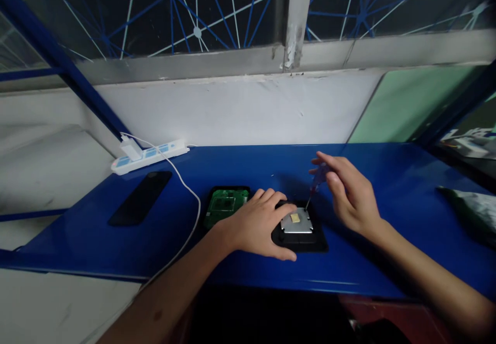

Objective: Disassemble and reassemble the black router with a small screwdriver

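Note:
My right hand point(351, 194) grips a screwdriver point(318, 177) by its translucent purplish handle. The thin shaft slants down, its tip at the far right corner of a silver metal plate point(298, 226). That plate, with a small yellowish square pad point(295, 218) on it, sits in a black plastic casing point(320, 241). Across the casing's left side lies my left hand point(258, 222), fingers over the far part and thumb along the near edge, holding it against the table. To the left, partly behind my left wrist, a green circuit board point(227, 203) rests in a second black shell.
The blue table point(248, 160) backs onto a white wall. At left are a black phone point(141, 197) and a white power strip point(153, 157) with a plugged-in charger. A white cable point(198, 207) runs forward past my left arm. A silvery bag point(475, 209) lies far right.

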A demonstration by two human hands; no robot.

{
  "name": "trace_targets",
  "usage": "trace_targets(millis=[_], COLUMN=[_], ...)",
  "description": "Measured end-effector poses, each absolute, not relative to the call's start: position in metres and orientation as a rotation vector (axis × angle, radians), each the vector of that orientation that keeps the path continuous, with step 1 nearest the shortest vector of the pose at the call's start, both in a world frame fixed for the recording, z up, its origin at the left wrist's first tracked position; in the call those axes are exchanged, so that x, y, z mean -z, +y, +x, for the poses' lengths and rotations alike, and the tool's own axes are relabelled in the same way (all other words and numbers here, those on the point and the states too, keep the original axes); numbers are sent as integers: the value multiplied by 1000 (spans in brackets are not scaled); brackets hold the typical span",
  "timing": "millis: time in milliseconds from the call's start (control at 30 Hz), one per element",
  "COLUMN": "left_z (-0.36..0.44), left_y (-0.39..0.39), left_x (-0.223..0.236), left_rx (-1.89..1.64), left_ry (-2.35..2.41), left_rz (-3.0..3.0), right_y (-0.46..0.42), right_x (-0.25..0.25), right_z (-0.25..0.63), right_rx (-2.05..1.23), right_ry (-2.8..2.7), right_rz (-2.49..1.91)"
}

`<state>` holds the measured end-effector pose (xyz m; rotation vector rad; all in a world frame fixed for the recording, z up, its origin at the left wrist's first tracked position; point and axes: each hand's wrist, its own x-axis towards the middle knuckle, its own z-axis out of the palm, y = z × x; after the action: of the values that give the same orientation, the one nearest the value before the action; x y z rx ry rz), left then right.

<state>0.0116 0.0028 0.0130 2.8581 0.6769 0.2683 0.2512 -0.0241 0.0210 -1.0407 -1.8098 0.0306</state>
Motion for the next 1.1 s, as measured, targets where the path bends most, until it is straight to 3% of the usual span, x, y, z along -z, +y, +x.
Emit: trace_targets(millis=[767,933,1100], left_z=[-1,0,0], left_y=[-17,-18,-18], left_x=[-10,-11,-10], left_rx=[-340,-324,-321], left_ry=[731,742,744], left_rz=[2859,2875,2897], right_y=[-33,-31,-32], right_x=[-12,-14,-11], right_z=[232,232,236], right_rx=[-108,94,-97], right_ry=[-1667,-1674,-1687], right_rz=[-941,-965,-931])
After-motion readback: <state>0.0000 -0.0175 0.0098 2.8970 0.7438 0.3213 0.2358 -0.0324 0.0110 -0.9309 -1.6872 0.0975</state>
